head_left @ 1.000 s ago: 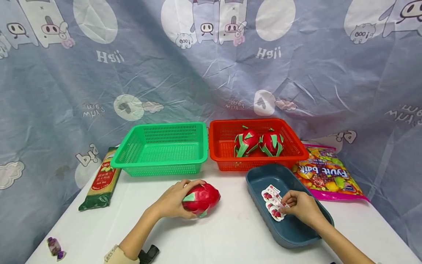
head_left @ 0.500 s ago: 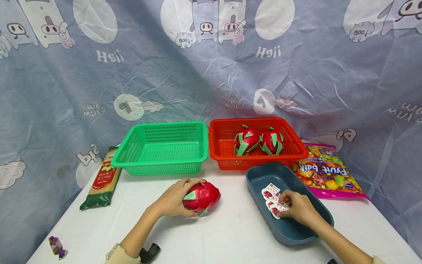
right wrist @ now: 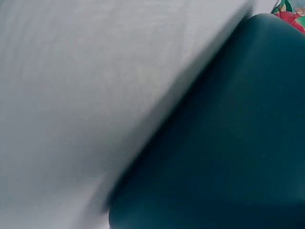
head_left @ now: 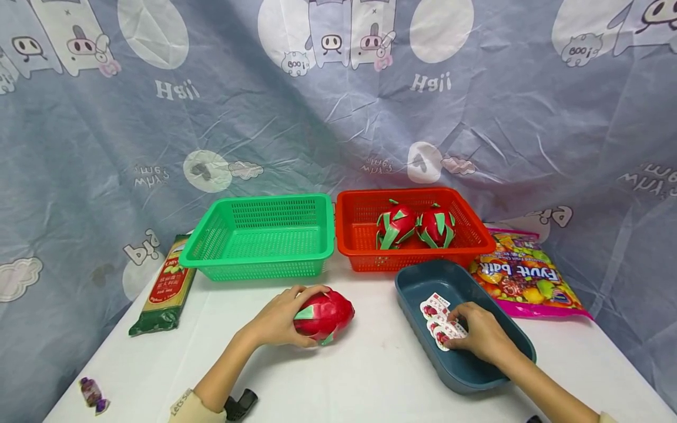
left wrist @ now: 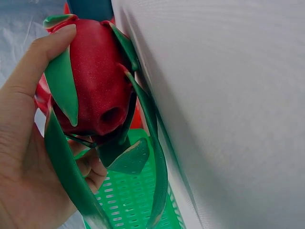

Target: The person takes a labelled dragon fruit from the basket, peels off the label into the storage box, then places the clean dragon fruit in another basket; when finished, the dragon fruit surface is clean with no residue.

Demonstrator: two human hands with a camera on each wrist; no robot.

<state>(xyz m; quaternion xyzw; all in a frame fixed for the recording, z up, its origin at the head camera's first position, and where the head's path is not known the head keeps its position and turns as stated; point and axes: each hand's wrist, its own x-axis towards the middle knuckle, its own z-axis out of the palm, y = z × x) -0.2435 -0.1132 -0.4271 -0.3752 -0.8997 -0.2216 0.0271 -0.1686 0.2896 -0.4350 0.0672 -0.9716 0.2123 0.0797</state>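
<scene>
On the white table my left hand grips a red dragon fruit with green leaf flaps from its left side. In the left wrist view, the thumb lies over the top of the dragon fruit and the fingers curl beneath. My right hand reaches into a dark blue basin, thumb and forefinger pinching at white stickers printed with dragon fruit. Several stickers overlap there, partly hidden under the fingers. Only the outer wall of the basin fills the right wrist view; the hand is out of it.
A green basket stands at the back left. Beside it a red basket holds two dragon fruits. Packaged pasta lies left, a candy bag right, a wrapped purple candy at front left.
My right thumb and fingers have shifted slightly down and left over the stickers. The left hand keeps its grip on the dragon fruit without moving.
</scene>
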